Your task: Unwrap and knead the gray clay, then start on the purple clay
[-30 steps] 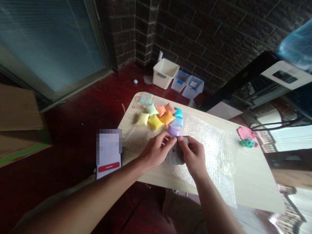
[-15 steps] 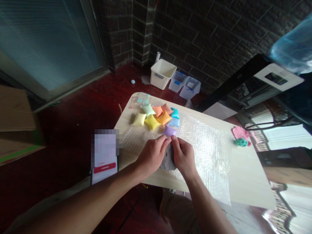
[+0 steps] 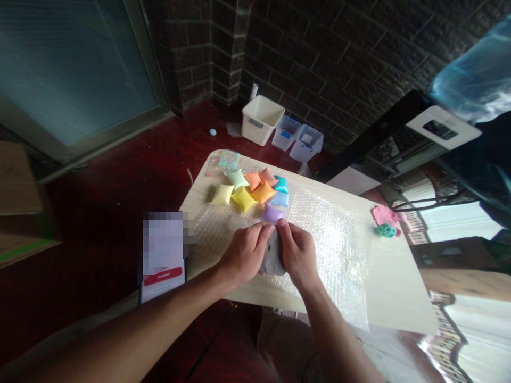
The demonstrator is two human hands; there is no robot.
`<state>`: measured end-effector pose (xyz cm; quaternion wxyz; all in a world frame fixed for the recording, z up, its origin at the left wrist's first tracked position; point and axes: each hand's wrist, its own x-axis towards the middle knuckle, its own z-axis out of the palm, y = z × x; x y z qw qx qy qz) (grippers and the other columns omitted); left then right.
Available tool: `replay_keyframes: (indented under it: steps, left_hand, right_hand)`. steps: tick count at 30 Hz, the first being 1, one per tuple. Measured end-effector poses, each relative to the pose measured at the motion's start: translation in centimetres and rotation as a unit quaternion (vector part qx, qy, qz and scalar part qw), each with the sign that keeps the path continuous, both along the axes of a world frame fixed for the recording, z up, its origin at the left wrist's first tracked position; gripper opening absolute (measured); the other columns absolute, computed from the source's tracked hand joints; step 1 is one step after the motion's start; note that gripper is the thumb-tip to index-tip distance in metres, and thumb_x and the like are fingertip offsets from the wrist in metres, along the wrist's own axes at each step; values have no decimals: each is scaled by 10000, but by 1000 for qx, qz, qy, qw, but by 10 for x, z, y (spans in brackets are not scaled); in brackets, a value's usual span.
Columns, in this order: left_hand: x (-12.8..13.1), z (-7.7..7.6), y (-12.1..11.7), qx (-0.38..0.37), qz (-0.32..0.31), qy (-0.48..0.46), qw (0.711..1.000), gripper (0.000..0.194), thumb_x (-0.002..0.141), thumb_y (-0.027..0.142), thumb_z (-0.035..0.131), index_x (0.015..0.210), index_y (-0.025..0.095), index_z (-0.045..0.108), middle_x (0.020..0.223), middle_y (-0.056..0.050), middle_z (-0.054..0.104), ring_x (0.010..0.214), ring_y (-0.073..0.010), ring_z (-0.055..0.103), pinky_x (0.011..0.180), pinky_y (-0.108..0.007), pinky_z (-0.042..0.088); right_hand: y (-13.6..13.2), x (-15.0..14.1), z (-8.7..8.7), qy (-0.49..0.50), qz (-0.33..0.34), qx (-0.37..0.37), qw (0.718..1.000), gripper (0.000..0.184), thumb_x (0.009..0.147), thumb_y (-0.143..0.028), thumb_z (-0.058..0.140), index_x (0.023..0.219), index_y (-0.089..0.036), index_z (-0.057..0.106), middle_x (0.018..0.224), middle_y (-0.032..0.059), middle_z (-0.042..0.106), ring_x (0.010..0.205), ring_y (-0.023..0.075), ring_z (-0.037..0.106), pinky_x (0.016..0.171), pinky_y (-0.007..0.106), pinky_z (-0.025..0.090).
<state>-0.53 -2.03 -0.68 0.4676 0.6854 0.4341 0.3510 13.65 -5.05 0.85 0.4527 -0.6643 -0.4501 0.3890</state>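
A grey lump that looks like modelling clay (image 3: 274,258) sits between my hands, with small dark marks on its surface. My left hand (image 3: 245,250) grips its left side, thumb and fingers closed near the top edge. On the opposite side my right hand (image 3: 297,252) is closed round it, thumb up beside the left thumb. Just beyond the thumbs lies a purple pillow-shaped packet (image 3: 273,213). Behind it are several more packets, among them a yellow packet (image 3: 244,199), an orange packet (image 3: 264,192) and a light blue packet (image 3: 280,199).
Bubble wrap (image 3: 331,239) covers part of the wooden table (image 3: 393,287). Pink clay (image 3: 384,215) and green clay (image 3: 385,230) lie at the right end. A phone (image 3: 163,290) is at the left edge. Bins, including a cream bin (image 3: 252,131), stand on the floor behind.
The view has shifted slightly, so the table and packets appear a little further left. Both hands keep hold of the grey clay, and the thumbs stand slightly further apart.
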Motion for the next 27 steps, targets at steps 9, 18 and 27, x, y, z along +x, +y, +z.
replay_keyframes:
  steps: [9,18,27]
  left_hand:
    - [-1,-7,1,-57,27,-38,997,461,1084,480,425,749,203,579,678,-6,622,658,-175,586,639,-290,405]
    - [-1,2,2,-7,22,-35,999,435,1092,429,422,792,194,630,691,-17,647,659,-176,595,660,-298,414]
    - [-5,3,-1,-56,64,-73,994,512,1100,476,370,733,207,603,705,-46,699,699,-205,661,705,-313,486]
  right_hand:
    - [-3,-3,-3,-33,15,25,999,516,1025,-604,549,708,-197,539,645,-27,441,622,134,356,545,278,280]
    - [-4,-8,0,-45,-10,52,998,526,1015,-596,574,669,-206,502,608,-45,394,578,123,317,510,285,240]
    - [-7,-10,0,-80,39,30,996,375,956,-562,696,1048,-200,728,724,6,656,606,149,496,543,273,382]
